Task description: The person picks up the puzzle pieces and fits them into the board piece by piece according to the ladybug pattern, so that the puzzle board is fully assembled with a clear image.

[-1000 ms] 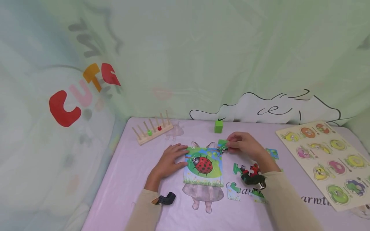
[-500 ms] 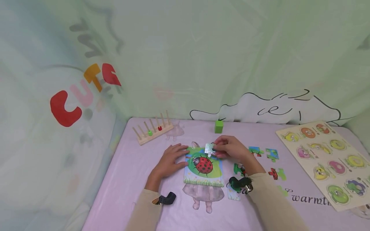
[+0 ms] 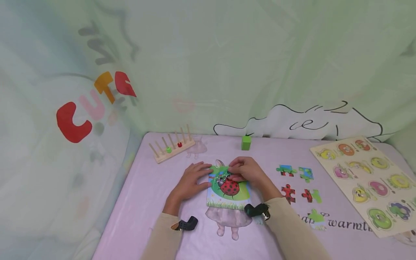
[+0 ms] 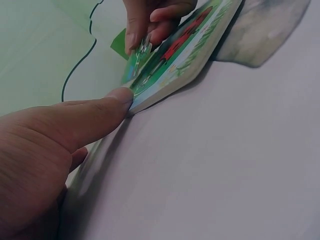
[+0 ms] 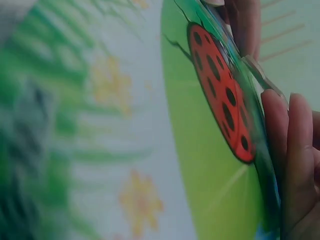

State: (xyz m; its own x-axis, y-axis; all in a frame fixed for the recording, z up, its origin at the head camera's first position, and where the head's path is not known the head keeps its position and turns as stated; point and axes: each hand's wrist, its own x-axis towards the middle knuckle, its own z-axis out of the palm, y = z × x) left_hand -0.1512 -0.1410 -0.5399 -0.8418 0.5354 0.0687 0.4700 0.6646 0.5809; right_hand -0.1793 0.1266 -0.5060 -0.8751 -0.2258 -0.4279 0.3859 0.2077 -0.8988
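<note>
A square board with a ladybug picture [image 3: 230, 189] lies on the table in front of me. My left hand [image 3: 192, 181] rests along its left edge, fingers spread; in the left wrist view the thumb [image 4: 95, 120] touches the board's edge. Over the upper left of the picture, my right hand [image 3: 248, 172] pinches a jigsaw piece [image 4: 142, 54] between thumb and fingers. The right wrist view catches the piece's edge [image 5: 262, 74] at the fingertips, tilted against the board. Most of the piece's face is hidden by the fingers.
Several loose jigsaw pieces [image 3: 288, 193] lie right of the board, some partly behind the right forearm. A wooden peg rack [image 3: 175, 151] with beads stands at the back left, near a green block [image 3: 246, 143]. A fruit puzzle board [image 3: 365, 180] lies at the right.
My right hand has carried the jigsaw piece left, from the board's upper right corner to its upper left, turning the piece on the way. My left hand has stayed in place.
</note>
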